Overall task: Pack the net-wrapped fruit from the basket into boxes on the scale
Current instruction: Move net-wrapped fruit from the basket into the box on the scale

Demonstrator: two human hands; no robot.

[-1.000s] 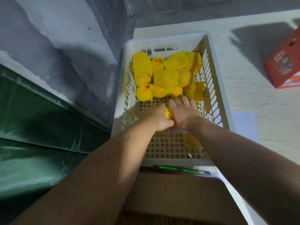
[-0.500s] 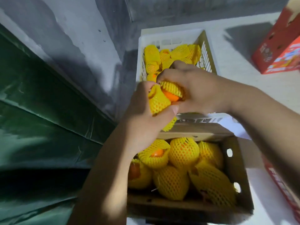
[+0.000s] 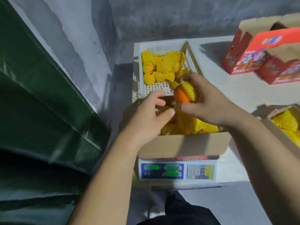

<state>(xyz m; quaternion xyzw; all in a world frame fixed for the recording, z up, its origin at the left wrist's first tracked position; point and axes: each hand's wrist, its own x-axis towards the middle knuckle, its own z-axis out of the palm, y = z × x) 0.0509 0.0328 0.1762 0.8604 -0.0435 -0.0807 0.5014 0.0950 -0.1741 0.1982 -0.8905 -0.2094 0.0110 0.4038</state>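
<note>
Gripping orange fruit, yellow net half off, in my right hand at frame center, above box on scale. Left hand relaxed, fingers spread, empty. Basket behind, upper center.

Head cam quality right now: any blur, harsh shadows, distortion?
Head view: motion-soft throughout, the scale display digits unreadable; hard light from the right throws dark shadows left of the red boxes and the basket; wide-angle bends the wall edges; the fruit in the right hand stays discernible.
</note>
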